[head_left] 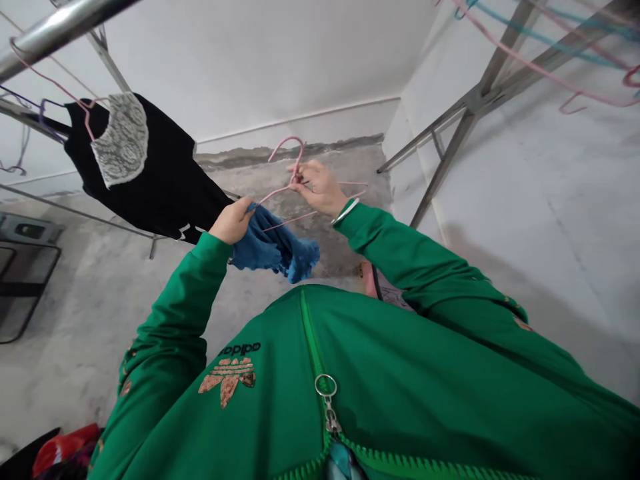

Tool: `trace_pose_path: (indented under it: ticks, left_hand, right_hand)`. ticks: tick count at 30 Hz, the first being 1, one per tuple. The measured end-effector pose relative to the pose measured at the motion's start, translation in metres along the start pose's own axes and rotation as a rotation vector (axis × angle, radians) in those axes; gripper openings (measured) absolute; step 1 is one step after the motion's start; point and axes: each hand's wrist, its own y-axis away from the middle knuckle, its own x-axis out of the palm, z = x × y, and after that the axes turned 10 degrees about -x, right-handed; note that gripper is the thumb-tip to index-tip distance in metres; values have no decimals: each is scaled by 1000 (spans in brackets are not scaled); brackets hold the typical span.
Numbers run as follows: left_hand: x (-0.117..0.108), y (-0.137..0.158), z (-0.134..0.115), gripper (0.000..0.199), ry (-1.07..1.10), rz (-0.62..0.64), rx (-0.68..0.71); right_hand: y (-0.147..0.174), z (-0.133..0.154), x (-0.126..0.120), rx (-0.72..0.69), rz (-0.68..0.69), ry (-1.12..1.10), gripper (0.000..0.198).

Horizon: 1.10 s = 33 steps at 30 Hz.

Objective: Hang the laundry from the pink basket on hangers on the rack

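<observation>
In front of my chest I hold a pink wire clothes hanger [280, 191] with its hook pointing up and away. My right hand [323, 188] pinches it at the neck, just below the hook. My left hand [233, 221] is closed on a blue garment [273, 245] at the hanger's left shoulder. This garment hangs down in folds on the left end of the hanger, while the right end shows bare wire. What kind of garment it is I cannot make out.
At the left, a black garment with a lace collar [165, 167] hangs from a metal rail [60, 33]. More hangers [540, 67] hang at the upper right, near a metal frame [473, 107]. A black-framed stool or rack [30, 290] stands on the concrete floor at far left.
</observation>
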Motion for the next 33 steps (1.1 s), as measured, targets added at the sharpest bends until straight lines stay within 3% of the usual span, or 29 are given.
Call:
trace_pose_path:
  ticks: [2,4,6,9,13,16,21,25,33]
  left_hand:
    - [-7,2,-2,21,-2,-128,-69]
    - [-17,6,-3,18,12,-244,-127]
    - [-27,13,-4,16,27,-325,-150]
    - [-41,30,-13,17,24,-351,-157]
    - [-54,56,-24,23,-7,-259,-181]
    - [-60,72,-17,26,-22,-228,-193]
    - [-60,91,19,26,-81,-213,-287]
    - [-54,97,42,28,-148,-217,-318]
    - [-49,96,61,34,-310,-221,-206]
  right_hand:
    - [15,14,13,87,-183,136,45]
    - [40,30,35,197,-266,217,41]
    - [69,40,65,251,-173,197,33]
    - [98,36,107,341,74,136,39]
    - [97,2,129,503,266,20,29]
    - [82,-29,120,564,253,-33,16]
    - [58,-67,84,679,134,-85,20]
    - [45,-75,59,671,89,-158,21]
    - [32,-78,21,667,0,-149,26]
